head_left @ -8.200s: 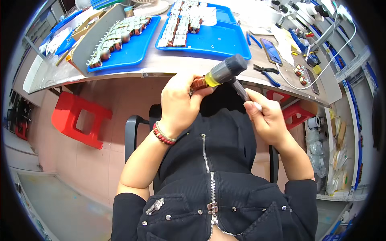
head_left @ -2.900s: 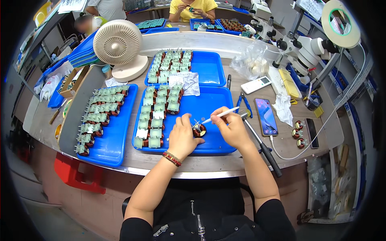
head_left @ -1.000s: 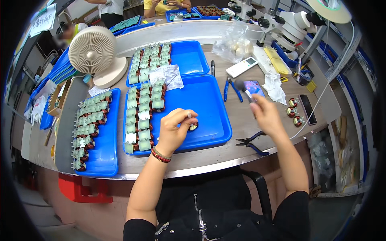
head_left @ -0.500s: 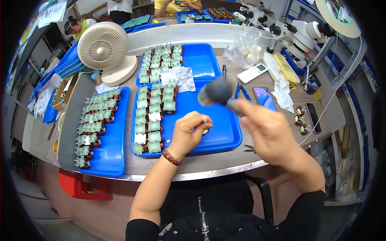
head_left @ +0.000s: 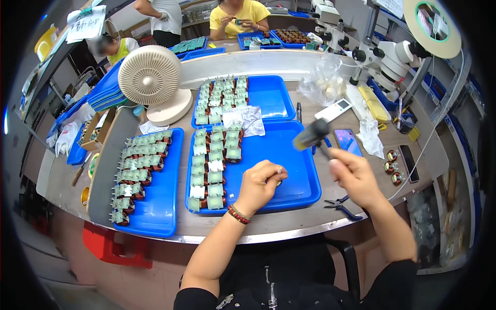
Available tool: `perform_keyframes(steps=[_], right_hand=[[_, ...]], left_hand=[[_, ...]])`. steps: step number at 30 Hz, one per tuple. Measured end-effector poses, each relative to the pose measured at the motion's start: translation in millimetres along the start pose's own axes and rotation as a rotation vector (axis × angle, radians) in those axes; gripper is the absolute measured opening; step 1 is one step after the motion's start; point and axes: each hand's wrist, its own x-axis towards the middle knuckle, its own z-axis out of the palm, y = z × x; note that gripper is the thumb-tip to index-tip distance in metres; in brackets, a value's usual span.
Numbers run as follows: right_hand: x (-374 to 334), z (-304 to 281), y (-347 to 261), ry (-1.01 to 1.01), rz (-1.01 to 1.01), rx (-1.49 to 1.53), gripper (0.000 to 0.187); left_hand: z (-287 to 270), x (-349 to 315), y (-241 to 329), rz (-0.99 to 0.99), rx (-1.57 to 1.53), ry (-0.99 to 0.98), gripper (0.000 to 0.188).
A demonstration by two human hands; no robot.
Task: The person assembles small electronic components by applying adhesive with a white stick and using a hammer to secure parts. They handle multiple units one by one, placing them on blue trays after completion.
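My right hand (head_left: 356,178) is wrapped round the handle of a hammer (head_left: 312,135), a mallet type with a dark head and a yellowish face. The head is raised over the right side of the near blue tray (head_left: 295,194) and is blurred by motion. My left hand (head_left: 261,188) is closed in a pinch low over that same tray. Only a small yellowish edge shows past its fingers; the rest of what it pinches is hidden. Left of this hand, rows of copper-wound coils with pale green boards (head_left: 214,177) stand in the tray.
More coils fill a left tray (head_left: 168,206) and a far tray (head_left: 279,98). Cutting pliers (head_left: 342,207) lie by the front edge. A phone (head_left: 347,142), white remote (head_left: 333,110), several loose coils (head_left: 391,168), a fan (head_left: 150,77) and a microscope (head_left: 395,59) surround the work area.
The hammer and my right hand now appear lower and farther right. The view has shifted, showing more of the pliers. My left hand keeps its pinch over the tray.
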Motion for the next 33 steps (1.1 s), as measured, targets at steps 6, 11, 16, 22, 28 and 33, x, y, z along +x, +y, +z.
perform_keyframes(steps=[6, 11, 16, 22, 28, 33], right_hand=[[-8.9, -17.8, 90.8, 0.248, -0.090, -0.426, 0.027], [-16.2, -3.6, 126.1, 0.290, -0.025, -0.671, 0.029], [-13.7, -1.0, 124.4, 0.268, -0.166, -0.868, 0.032], [9.4, 37.1, 38.7, -0.062, -0.404, -0.274, 0.052], [58.9, 58.4, 34.7, -0.181, -0.574, -0.299, 0.016], [69.6, 70.0, 57.9, -0.402, -0.527, -0.207, 0.009]], left_hand=[[6.1, 2.9, 2.0, -0.039, 0.000, 0.009, 0.001], [10.8, -2.4, -0.1, -0.017, 0.056, 0.069, 0.001], [13.9, -7.7, -2.4, 0.083, 0.242, 0.062, 0.005], [11.8, -13.2, 1.2, 0.115, 0.398, 0.102, 0.010], [14.2, -16.8, 1.0, -0.019, 0.578, 0.051, 0.042], [14.5, -18.9, -13.5, -0.192, 0.626, -0.116, 0.045]])
